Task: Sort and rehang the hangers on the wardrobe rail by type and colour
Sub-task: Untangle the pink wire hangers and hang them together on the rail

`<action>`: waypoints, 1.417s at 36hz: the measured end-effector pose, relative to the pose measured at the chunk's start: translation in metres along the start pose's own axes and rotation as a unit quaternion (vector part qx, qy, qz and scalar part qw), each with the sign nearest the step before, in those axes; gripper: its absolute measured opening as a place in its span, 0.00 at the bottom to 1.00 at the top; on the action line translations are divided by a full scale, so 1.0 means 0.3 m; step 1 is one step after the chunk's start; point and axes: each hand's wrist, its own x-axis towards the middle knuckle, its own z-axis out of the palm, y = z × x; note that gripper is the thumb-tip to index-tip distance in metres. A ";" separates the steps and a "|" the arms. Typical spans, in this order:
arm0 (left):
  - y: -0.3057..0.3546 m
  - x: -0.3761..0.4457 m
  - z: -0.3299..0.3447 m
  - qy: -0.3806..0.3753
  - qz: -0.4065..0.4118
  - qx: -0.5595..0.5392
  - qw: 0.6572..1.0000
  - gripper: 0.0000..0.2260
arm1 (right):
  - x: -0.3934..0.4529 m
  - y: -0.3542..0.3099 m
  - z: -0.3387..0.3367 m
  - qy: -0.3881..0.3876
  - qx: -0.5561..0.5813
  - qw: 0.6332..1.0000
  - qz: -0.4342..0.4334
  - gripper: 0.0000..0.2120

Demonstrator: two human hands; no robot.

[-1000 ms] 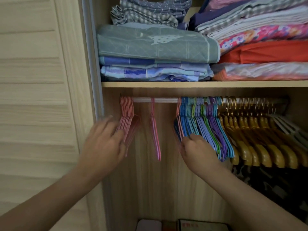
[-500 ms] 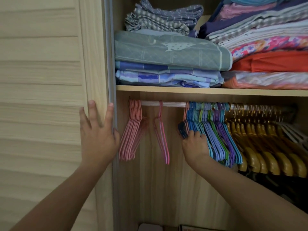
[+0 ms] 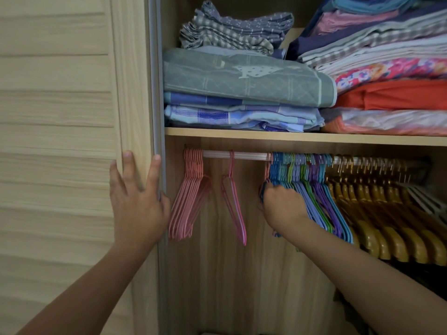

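- Honestly, left hand, fingers spread, just braces the pale wooden wardrobe door.
- Right hand curls into the bunched blue, green and purple wire hangers; lift hooks clear of the white rail, one colour at a time.

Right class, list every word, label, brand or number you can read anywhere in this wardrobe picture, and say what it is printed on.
None can be read.
Grey-green folded quilt: a pale bird-like motif only, no letters.
Hangers, rail, shelf and door: no visible writing or labels.
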 end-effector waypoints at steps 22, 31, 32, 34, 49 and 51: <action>-0.009 -0.009 0.006 -0.014 0.003 0.009 1.000 0.34 | -0.131 -0.030 -0.091 -0.118 0.208 0.970 0.034 0.02; 0.165 -0.372 -0.097 -0.043 -0.104 -0.146 0.983 0.31 | -0.697 0.039 0.197 -0.325 0.381 0.853 0.148 0.12; 0.194 -0.460 -0.101 -0.068 -0.128 -0.197 0.969 0.29 | -0.740 0.042 0.232 -0.338 0.402 0.835 0.167 0.13; 0.252 -0.644 -0.092 -0.165 -0.192 -0.267 0.930 0.23 | -0.809 0.046 0.288 -0.368 0.408 0.814 0.186 0.13; 0.166 -1.575 -0.041 -0.663 -0.346 -0.270 0.607 0.05 | -1.125 0.198 0.297 -0.398 0.633 0.615 0.250 0.12; 0.121 -1.559 -0.060 -0.638 -0.370 -0.259 0.624 0.07 | -1.121 0.236 0.313 -0.358 0.664 0.599 0.270 0.10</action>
